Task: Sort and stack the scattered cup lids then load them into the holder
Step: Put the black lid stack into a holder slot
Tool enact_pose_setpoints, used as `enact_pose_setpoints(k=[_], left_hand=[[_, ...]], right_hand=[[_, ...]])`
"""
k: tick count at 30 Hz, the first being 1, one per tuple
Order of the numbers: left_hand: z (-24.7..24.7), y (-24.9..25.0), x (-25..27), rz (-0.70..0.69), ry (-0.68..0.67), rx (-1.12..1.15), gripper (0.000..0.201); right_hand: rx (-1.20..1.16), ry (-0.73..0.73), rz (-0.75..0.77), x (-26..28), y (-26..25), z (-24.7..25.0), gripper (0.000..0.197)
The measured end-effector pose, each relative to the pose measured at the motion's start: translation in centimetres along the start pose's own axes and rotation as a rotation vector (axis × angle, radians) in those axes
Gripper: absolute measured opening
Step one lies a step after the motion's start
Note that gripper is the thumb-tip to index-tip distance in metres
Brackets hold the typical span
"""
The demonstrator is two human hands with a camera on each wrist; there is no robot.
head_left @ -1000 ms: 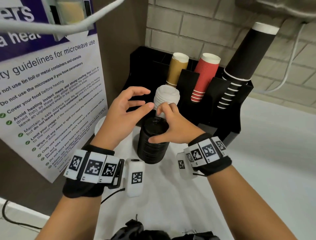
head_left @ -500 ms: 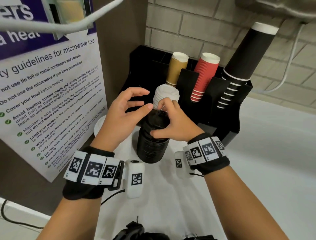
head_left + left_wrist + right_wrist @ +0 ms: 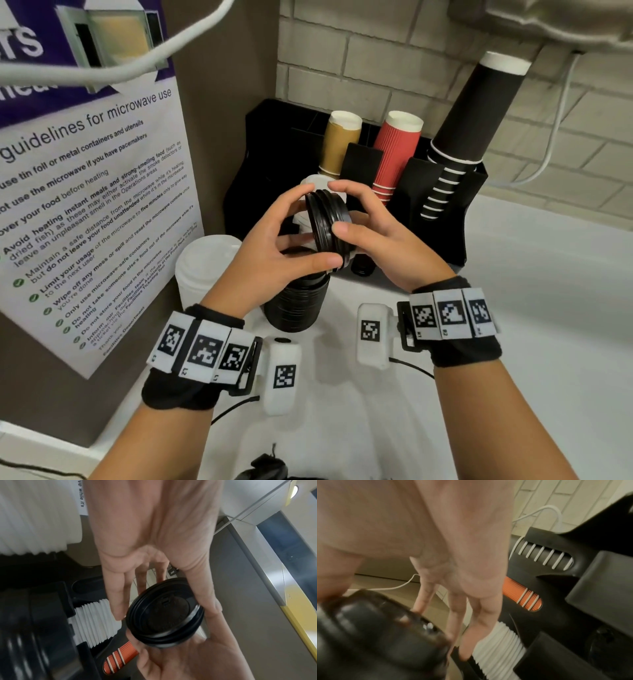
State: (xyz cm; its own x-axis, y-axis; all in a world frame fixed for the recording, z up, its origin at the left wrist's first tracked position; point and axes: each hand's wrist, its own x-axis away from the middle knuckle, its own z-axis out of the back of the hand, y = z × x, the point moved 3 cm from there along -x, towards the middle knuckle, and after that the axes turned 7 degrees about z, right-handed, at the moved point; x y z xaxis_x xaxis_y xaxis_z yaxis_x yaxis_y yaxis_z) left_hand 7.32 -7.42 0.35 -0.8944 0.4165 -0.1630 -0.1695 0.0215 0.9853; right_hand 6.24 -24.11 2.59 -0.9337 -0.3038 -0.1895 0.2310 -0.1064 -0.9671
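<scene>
A few nested black lids (image 3: 327, 222) are held tipped on edge between both hands, just above the tall stack of black lids (image 3: 296, 305) on the white counter. My left hand (image 3: 320, 229) grips their rim from the left with thumb below and fingers on top. My right hand (image 3: 335, 207) pinches the rim from the right. The left wrist view shows the lids' top face (image 3: 164, 614) between my left fingers (image 3: 118, 599) and the right palm (image 3: 188, 660). Behind the hands, a row of white lids (image 3: 313, 181) lies in the black holder (image 3: 442, 219).
A stack of white lids (image 3: 205, 267) stands left of the black stack, against the poster panel (image 3: 85, 205). The holder carries kraft cups (image 3: 342, 140), red cups (image 3: 394, 154) and a tall black cup stack (image 3: 469, 113). A brick wall stands behind; white counter spreads right.
My right hand was pinching at the top of the tall black stack with the left hand open beside it. Now both hands hold a few black lids lifted off it and turned on edge.
</scene>
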Motion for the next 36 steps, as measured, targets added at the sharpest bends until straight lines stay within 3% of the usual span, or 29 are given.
enact_pose_setpoints(k=[5,10,19,23,25,28,32,36], left_hand=[[-0.8,0.0,0.2,0.007,0.009,-0.012,0.087],[-1.0,0.0,0.2,0.021,-0.002,-0.022,0.090],[-1.0,-0.7,-0.6,0.037,0.005,-0.046,0.095],[0.5,-0.4,-0.7,0.011,0.124,-0.036,0.067],[1.3,-0.1,-0.7,0.002,0.169,-0.039,0.054],[1.9,0.3,-0.6,-0.016,0.203,-0.063,0.046],[1.9,0.5,-0.5,-0.015,0.218,-0.080,0.042],[1.8,0.5,-0.4,0.007,0.227,-0.089,0.033]], right_hand=[[0.006,-0.026,-0.005,0.7,-0.5,0.5,0.053],[0.043,0.012,0.023,1.0,-0.9,0.8,0.061],[0.174,0.130,0.081,0.2,-0.5,1.4,0.053],[0.335,0.407,0.122,-0.7,0.9,5.2,0.053],[0.542,0.454,0.081,-1.1,2.1,7.0,0.060],[0.831,0.353,-0.067,-2.1,4.2,8.3,0.069],[1.147,0.085,-0.229,-4.1,5.6,7.9,0.075],[1.309,-0.118,-0.321,-5.4,6.8,6.8,0.075]])
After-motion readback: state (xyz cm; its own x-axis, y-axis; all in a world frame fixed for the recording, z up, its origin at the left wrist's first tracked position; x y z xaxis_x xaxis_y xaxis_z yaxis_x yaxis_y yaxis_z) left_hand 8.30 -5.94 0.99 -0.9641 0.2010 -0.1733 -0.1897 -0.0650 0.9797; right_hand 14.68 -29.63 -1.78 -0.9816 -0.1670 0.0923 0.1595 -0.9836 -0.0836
